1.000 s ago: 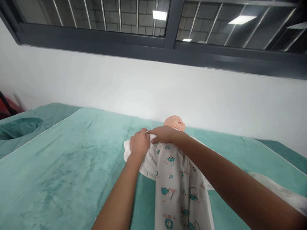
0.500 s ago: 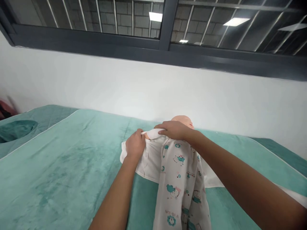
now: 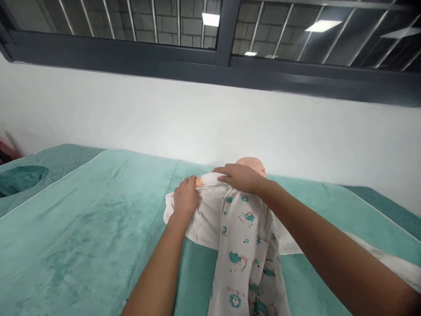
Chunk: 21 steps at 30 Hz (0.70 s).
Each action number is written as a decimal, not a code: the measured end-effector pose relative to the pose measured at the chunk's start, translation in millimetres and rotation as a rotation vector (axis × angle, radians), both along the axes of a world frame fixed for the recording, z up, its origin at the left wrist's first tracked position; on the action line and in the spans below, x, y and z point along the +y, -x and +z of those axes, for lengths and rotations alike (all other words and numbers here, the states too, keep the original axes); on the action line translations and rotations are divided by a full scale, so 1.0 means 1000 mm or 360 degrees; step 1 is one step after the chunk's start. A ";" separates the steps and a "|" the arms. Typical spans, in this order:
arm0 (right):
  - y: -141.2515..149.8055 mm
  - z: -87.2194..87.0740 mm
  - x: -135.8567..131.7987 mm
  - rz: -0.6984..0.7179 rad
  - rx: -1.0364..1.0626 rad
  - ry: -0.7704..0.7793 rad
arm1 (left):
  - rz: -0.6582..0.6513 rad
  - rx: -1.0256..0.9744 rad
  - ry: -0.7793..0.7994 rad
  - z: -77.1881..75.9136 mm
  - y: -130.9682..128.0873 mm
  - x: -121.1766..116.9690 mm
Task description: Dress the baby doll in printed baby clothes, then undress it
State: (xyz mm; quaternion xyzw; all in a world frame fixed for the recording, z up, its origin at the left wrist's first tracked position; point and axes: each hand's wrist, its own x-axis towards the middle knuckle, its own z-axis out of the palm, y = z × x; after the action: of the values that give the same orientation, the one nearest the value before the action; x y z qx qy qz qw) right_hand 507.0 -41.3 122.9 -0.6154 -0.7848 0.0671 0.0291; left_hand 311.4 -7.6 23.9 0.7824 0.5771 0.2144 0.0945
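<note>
A baby doll (image 3: 250,163) lies on the green mat, its bald head toward the wall and mostly behind my right hand. Its arm (image 3: 199,181) shows briefly between my left hand and a white sleeve (image 3: 210,178). My left hand (image 3: 186,196) is closed around the end of that arm, with white cloth under it. Over the doll's shoulder, my right hand (image 3: 241,177) grips the sleeve between thumb and fingers. White cloth (image 3: 207,219) spreads beneath the arm. A white baby garment with cartoon prints (image 3: 238,245) covers the body and runs down toward me.
The green plush mat (image 3: 98,228) stretches to both sides, up against a white wall (image 3: 148,118). At the far left is a darker round hollow or fold (image 3: 23,177). Above the wall runs a dark window frame (image 3: 226,39) with metal bars behind it.
The sleeve edge has shifted toward my right hand, so more of the doll's arm shows beside my left hand. Both hands stay in nearly the same place.
</note>
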 end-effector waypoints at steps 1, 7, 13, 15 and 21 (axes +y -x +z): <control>0.003 -0.003 0.001 0.0018 -0.0003 -0.0009 | -0.0005 0.0032 -0.0037 0.001 -0.001 0.000; 0.015 -0.016 0.006 0.0066 0.0008 -0.0003 | -0.0096 0.0150 -0.0159 0.001 -0.003 0.001; 0.024 -0.025 0.011 0.0064 0.0029 0.0016 | 0.0052 0.0164 -0.0193 -0.001 0.002 0.004; 0.027 -0.028 0.013 0.0063 0.0010 0.0036 | 0.0076 0.0149 -0.0178 -0.001 0.004 0.005; 0.030 -0.033 0.017 0.0059 -0.0042 0.0062 | 0.0110 0.0111 -0.0119 -0.001 0.007 0.007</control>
State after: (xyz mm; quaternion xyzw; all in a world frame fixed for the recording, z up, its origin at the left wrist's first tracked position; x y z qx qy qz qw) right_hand 476.7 -24.1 90.2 -0.6020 -0.7949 0.0748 0.0055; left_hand 304.0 -0.4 23.3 0.7720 0.5982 0.2117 0.0376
